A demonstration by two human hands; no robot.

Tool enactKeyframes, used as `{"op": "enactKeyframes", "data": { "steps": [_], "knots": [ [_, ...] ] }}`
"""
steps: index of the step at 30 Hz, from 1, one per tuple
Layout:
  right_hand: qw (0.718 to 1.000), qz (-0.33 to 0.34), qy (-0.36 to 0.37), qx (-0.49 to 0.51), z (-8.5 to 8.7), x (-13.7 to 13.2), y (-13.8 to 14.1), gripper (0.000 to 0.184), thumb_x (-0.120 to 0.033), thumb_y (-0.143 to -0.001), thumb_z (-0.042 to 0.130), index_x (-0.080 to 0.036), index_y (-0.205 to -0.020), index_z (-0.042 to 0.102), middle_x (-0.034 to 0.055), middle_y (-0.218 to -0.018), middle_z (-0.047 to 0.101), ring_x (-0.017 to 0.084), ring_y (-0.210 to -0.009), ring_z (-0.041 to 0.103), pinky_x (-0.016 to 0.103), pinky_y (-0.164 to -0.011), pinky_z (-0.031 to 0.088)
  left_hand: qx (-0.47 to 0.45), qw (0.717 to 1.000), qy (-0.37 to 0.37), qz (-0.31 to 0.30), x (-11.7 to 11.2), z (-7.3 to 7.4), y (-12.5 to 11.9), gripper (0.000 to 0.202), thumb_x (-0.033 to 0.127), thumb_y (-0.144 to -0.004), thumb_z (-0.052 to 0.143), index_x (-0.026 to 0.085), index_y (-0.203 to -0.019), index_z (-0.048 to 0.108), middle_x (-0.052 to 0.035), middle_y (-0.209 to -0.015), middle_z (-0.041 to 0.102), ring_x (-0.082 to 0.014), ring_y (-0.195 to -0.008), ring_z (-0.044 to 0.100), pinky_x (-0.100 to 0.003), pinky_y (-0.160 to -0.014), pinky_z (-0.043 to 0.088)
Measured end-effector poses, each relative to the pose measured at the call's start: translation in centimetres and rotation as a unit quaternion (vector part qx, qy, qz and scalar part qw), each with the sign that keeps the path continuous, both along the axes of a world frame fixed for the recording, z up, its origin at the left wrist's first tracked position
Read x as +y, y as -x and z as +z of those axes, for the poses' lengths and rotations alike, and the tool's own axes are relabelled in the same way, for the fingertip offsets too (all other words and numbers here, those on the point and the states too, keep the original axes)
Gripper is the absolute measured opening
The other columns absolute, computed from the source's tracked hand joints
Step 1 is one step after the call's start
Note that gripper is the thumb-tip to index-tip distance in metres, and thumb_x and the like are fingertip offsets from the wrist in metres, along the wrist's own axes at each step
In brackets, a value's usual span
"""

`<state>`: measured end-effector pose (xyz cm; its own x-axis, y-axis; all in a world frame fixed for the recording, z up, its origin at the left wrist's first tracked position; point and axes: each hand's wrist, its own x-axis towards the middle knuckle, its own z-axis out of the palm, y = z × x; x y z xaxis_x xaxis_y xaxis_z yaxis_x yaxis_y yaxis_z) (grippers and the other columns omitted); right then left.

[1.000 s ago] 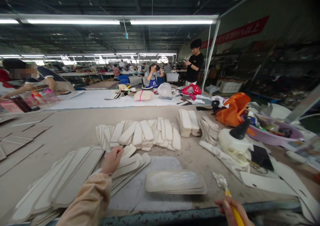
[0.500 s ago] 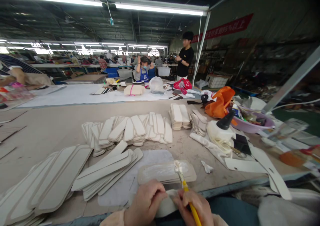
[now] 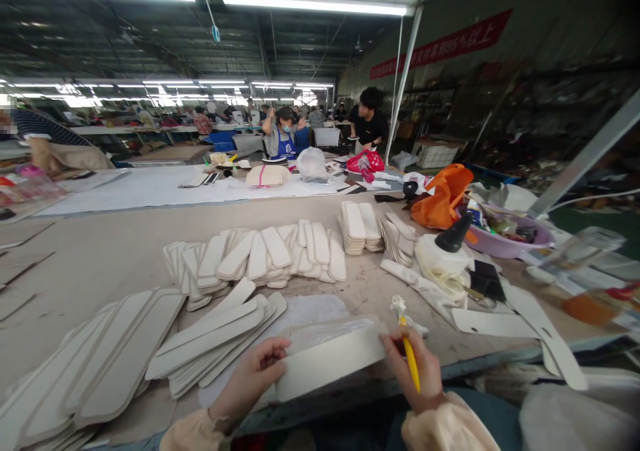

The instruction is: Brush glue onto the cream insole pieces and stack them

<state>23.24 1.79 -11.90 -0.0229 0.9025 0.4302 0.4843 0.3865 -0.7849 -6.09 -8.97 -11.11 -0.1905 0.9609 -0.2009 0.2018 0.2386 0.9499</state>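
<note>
My left hand (image 3: 255, 375) grips the left end of a long white rounded strip (image 3: 327, 361) held just above the table's near edge. My right hand (image 3: 417, 371) pinches the strip's right end and also holds a yellow-handled brush (image 3: 407, 344), its glue-coated bristles pointing up. Under the strip lies a stack of similar pieces with a glossy glued top (image 3: 333, 331). A fan of long white strips (image 3: 215, 338) lies just left of my left hand.
Piles of shorter white pieces (image 3: 260, 258) and stacks (image 3: 360, 228) sit mid-table. A white glue bottle with a black nozzle (image 3: 443, 254), an orange bag (image 3: 443, 201) and a purple basin (image 3: 510, 241) stand at the right. Other people work at far benches.
Both hands rose from my lap, lifting a white strip up over the glued stack. The brush moved right with my right hand. A second ago my left hand was reaching into the fanned strips.
</note>
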Motion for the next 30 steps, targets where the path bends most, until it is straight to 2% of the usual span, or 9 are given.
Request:
{"op": "enactKeyframes", "data": {
  "steps": [4,7,10,16,23,30],
  "knots": [
    [0.999,0.032,0.000,-0.037,-0.4,1.4,0.9,0.036,-0.056,-0.087,0.053,-0.023,-0.075,0.050,-0.0018,-0.061,0.054,0.015,-0.055,0.054,0.025,-0.055,0.042,0.112,0.991,-0.017,0.075,2.4,1.0,0.5,0.043,0.040,-0.070,0.060,0.016,-0.105,0.063,-0.0026,-0.082,0.066,-0.0183,-0.073,0.062,-0.031,-0.069,0.049],
    [0.997,0.031,0.001,-0.064,-0.8,2.0,1.4,0.039,-0.058,-0.090,0.046,-0.023,-0.074,0.048,-0.0013,-0.059,0.053,0.016,-0.053,0.053,0.026,-0.054,0.041,0.183,0.980,-0.012,0.082,3.6,1.0,0.4,0.037,0.035,-0.073,0.057,0.018,-0.105,0.063,0.0000,-0.076,0.067,-0.0178,-0.071,0.063,-0.030,-0.071,0.048],
    [0.996,0.019,0.004,-0.089,-1.2,2.4,1.7,0.040,-0.059,-0.091,0.043,-0.023,-0.074,0.047,-0.0010,-0.059,0.054,0.016,-0.053,0.054,0.026,-0.054,0.040,0.226,0.972,-0.007,0.069,4.0,0.3,0.3,0.034,0.030,-0.074,0.057,0.019,-0.105,0.063,0.0017,-0.072,0.066,-0.0165,-0.068,0.062,-0.028,-0.069,0.047],
    [0.992,0.012,0.007,-0.129,-2.2,2.8,1.3,0.038,-0.056,-0.093,0.039,-0.024,-0.075,0.047,-0.0010,-0.058,0.055,0.017,-0.052,0.055,0.027,-0.053,0.039,0.254,0.966,0.009,0.056,4.2,-1.2,0.3,0.035,0.028,-0.075,0.057,0.018,-0.108,0.062,0.0016,-0.073,0.065,-0.0156,-0.069,0.061,-0.027,-0.069,0.045],
    [0.990,0.004,0.017,-0.141,-2.4,3.0,1.1,0.038,-0.056,-0.093,0.037,-0.024,-0.076,0.048,0.0005,-0.060,0.059,0.019,-0.053,0.059,0.027,-0.053,0.041,0.266,0.963,0.025,0.034,4.3,-1.2,0.3,0.042,0.031,-0.074,0.059,0.015,-0.112,0.061,0.0002,-0.076,0.064,-0.0161,-0.070,0.060,-0.028,-0.069,0.045],
    [0.989,0.000,0.026,-0.146,-2.3,2.8,1.2,0.036,-0.055,-0.093,0.037,-0.024,-0.078,0.048,-0.0003,-0.062,0.060,0.019,-0.056,0.061,0.027,-0.054,0.041,0.274,0.961,0.010,0.034,4.2,-1.5,0.4,0.043,0.031,-0.072,0.060,0.013,-0.111,0.061,-0.0025,-0.084,0.061,-0.0155,-0.069,0.058,-0.030,-0.070,0.047]
  ]
}}
